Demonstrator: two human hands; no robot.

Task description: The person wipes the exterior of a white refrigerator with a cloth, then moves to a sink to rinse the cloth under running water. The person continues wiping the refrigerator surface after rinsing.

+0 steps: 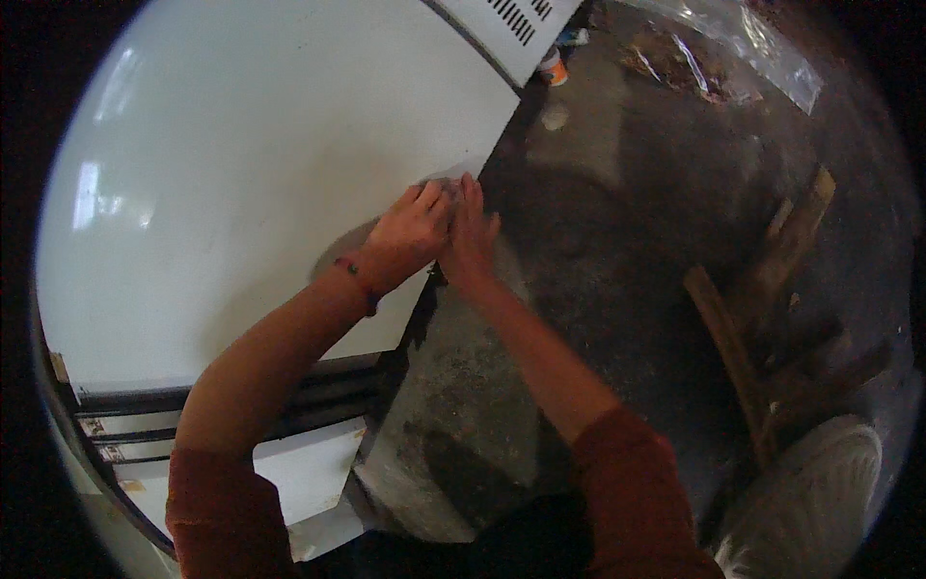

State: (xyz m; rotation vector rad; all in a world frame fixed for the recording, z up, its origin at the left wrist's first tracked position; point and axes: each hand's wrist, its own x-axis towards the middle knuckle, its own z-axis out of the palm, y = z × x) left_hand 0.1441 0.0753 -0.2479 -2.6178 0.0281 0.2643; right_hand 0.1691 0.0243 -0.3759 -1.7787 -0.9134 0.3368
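Note:
A large glossy white panel point(253, 159) of an appliance cabinet fills the left half of the view. At its right edge my left hand point(409, 228) presses on the surface, fingers bent over a small greyish wad point(445, 182), mostly hidden, perhaps a cloth or pad. A thin band circles that wrist. Right beside it, my right hand point(470, 242) lies against the panel's edge with fingers stretched forward. Whether those fingers also hold the wad is unclear, as they are blurred.
A slotted vent strip point(517, 22) tops the cabinet; dark grooves point(333, 391) cross its near end. On the concrete floor point(470, 405) are an orange-and-white container point(553, 71), clear plastic sheeting point(778, 51), wooden pieces point(727, 340) and a pale ribbed object point(810, 492) at lower right.

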